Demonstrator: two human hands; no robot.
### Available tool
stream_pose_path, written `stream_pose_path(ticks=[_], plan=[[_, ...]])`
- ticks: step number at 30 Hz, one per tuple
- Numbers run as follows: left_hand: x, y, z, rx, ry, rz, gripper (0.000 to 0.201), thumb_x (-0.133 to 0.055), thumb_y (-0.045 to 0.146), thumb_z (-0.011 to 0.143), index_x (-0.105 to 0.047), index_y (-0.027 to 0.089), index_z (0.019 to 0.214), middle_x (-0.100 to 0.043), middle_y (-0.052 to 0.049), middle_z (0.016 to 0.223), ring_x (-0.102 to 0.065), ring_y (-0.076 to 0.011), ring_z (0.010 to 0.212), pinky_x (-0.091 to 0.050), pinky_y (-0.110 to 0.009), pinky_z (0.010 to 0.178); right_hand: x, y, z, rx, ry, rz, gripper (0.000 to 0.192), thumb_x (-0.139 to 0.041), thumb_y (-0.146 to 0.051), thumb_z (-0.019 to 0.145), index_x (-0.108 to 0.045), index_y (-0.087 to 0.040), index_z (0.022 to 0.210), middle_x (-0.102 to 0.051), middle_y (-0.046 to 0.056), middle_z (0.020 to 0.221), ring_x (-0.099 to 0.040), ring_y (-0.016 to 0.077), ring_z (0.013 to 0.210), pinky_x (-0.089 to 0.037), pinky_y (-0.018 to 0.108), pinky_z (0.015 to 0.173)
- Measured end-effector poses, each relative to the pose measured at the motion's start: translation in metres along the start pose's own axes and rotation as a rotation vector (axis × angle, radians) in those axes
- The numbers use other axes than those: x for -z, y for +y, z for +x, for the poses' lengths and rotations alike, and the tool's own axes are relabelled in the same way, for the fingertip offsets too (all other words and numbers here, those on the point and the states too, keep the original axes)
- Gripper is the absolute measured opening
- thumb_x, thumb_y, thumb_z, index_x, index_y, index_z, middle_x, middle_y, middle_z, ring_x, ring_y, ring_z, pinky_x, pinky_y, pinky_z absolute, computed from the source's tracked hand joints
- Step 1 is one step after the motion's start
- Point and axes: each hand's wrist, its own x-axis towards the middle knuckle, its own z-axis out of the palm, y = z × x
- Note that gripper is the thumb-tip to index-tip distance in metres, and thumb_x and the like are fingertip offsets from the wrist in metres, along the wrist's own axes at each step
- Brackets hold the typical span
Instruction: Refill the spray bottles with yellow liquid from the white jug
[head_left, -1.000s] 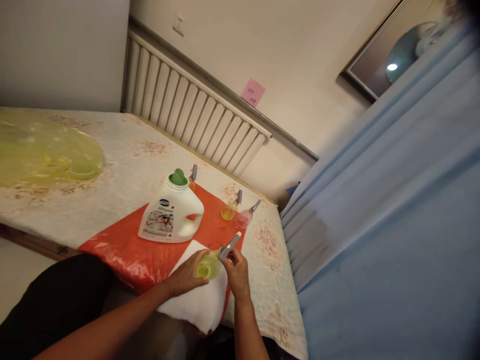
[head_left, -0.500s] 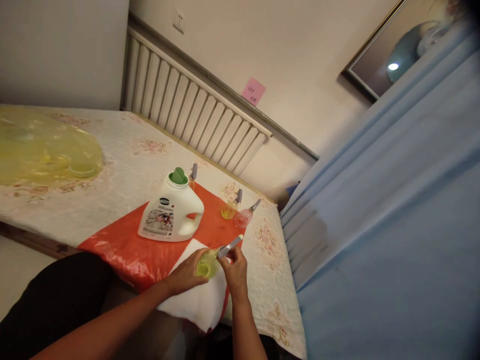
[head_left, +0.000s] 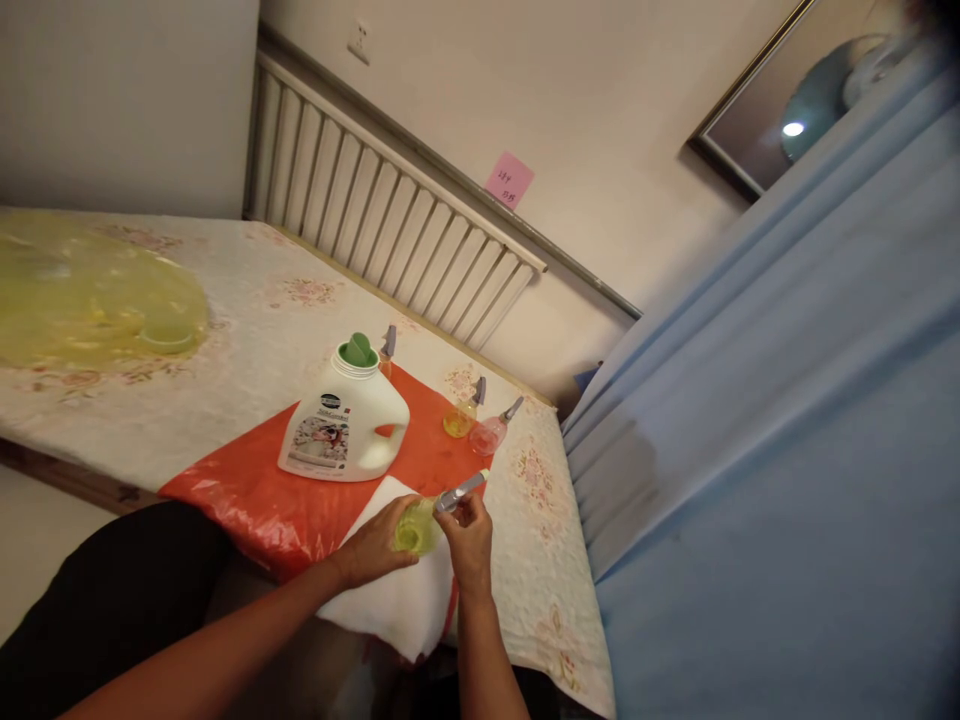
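My left hand (head_left: 381,545) is wrapped round a small see-through yellow-green spray bottle (head_left: 414,530), tipped on its side with its base towards me. At the bottle's neck my right hand (head_left: 471,535) pinches the grey spray head (head_left: 457,492). Whether the head is screwed tight I cannot tell. Below both hands lies a folded white cloth (head_left: 397,603). Just beyond my left hand stands a large white jug (head_left: 352,425) with a printed label and a handle. A green piece (head_left: 358,350) sits in its mouth.
A red plastic sheet (head_left: 247,490) lies under the jug on the flowered cover (head_left: 247,310). Yellow (head_left: 459,420) and pink (head_left: 489,435) spray bottles stand beyond my hands; another (head_left: 388,348) is partly behind the jug. A yellow plastic bag (head_left: 97,295) lies left, a blue curtain (head_left: 772,450) hangs right.
My right hand has shifted very slightly at the spray head, and its fingers have turned a little. The bottle stays in my left hand. The view has moved slightly.
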Motion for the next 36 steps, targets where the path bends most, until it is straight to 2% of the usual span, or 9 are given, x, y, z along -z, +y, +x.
stream_pose_path(ticks=[3,8,10,15,21,24,28,34,36], plan=[[0.000,-0.001,0.000,-0.010,0.002,0.000,0.078,-0.073,0.026,0.067,-0.036,0.023,0.136,-0.050,-0.011,0.138,-0.048,-0.0303,0.128,-0.037,-0.044,0.110,0.000,0.002,-0.001,-0.002,0.020,0.022,0.025,-0.073,-0.018,0.065,-0.063,-0.019,0.088,-0.072,0.001,0.087,-0.068,0.0205,0.085,-0.053,0.034,0.084],[0.000,-0.001,0.000,-0.010,0.001,-0.001,0.078,-0.073,0.026,0.067,-0.037,0.023,0.136,-0.051,-0.010,0.138,-0.049,-0.0299,0.128,-0.038,-0.043,0.109,0.007,-0.003,-0.005,-0.002,-0.125,0.066,0.035,-0.068,-0.027,0.076,-0.065,-0.019,0.110,-0.069,0.008,0.118,-0.064,0.0238,0.108,-0.048,0.037,0.095],[0.000,0.000,0.000,-0.009,0.000,0.000,0.078,-0.072,0.025,0.067,-0.037,0.023,0.136,-0.051,-0.010,0.138,-0.049,-0.0297,0.128,-0.038,-0.043,0.109,0.006,-0.002,-0.005,-0.013,-0.119,0.064,0.029,-0.068,-0.027,0.076,-0.066,-0.018,0.104,-0.072,0.007,0.109,-0.066,0.0229,0.102,-0.049,0.036,0.093],[0.000,0.002,0.001,0.000,-0.008,0.004,0.078,-0.073,0.023,0.066,-0.036,0.021,0.136,-0.050,-0.012,0.138,-0.048,-0.0300,0.128,-0.036,-0.044,0.110,-0.004,0.007,-0.003,0.005,0.068,0.044,0.023,-0.075,-0.019,0.065,-0.062,-0.020,0.084,-0.069,-0.001,0.083,-0.066,0.0192,0.083,-0.051,0.033,0.084],[0.001,0.003,0.001,0.004,-0.008,0.000,0.078,-0.073,0.024,0.067,-0.036,0.020,0.136,-0.050,-0.012,0.138,-0.048,-0.0302,0.128,-0.038,-0.044,0.109,0.004,0.005,-0.006,0.001,-0.090,0.115,0.034,-0.069,-0.028,0.076,-0.065,-0.020,0.108,-0.069,0.007,0.115,-0.064,0.0236,0.107,-0.049,0.036,0.093],[0.001,0.003,0.001,-0.006,-0.003,-0.004,0.077,-0.073,0.027,0.069,-0.036,0.021,0.136,-0.050,-0.012,0.138,-0.048,-0.0306,0.128,-0.037,-0.045,0.109,0.003,0.005,-0.004,0.001,-0.090,0.093,0.026,-0.070,-0.028,0.075,-0.068,-0.019,0.099,-0.072,0.006,0.104,-0.066,0.0230,0.099,-0.050,0.036,0.090],[0.001,0.002,0.000,-0.021,0.000,-0.004,0.077,-0.073,0.030,0.069,-0.036,0.022,0.136,-0.050,-0.012,0.138,-0.048,-0.0306,0.128,-0.037,-0.045,0.109,-0.004,0.011,-0.003,0.005,0.049,0.069,0.022,-0.074,-0.021,0.067,-0.063,-0.020,0.086,-0.069,0.000,0.086,-0.066,0.0202,0.086,-0.051,0.034,0.085],[0.001,0.002,0.000,-0.016,0.003,-0.001,0.076,-0.073,0.028,0.068,-0.038,0.023,0.136,-0.052,-0.010,0.136,-0.050,-0.0297,0.126,-0.039,-0.043,0.108,0.002,0.008,-0.007,0.015,-0.092,0.099,0.034,-0.069,-0.030,0.076,-0.065,-0.020,0.108,-0.069,0.007,0.114,-0.064,0.0241,0.108,-0.048,0.036,0.094],[0.001,0.003,0.000,-0.008,0.003,0.003,0.076,-0.072,0.026,0.068,-0.038,0.022,0.135,-0.051,-0.011,0.137,-0.049,-0.0299,0.127,-0.038,-0.044,0.109,0.002,0.008,-0.006,0.009,-0.111,0.083,0.029,-0.068,-0.030,0.076,-0.067,-0.020,0.104,-0.071,0.006,0.109,-0.065,0.0234,0.103,-0.049,0.035,0.092]])
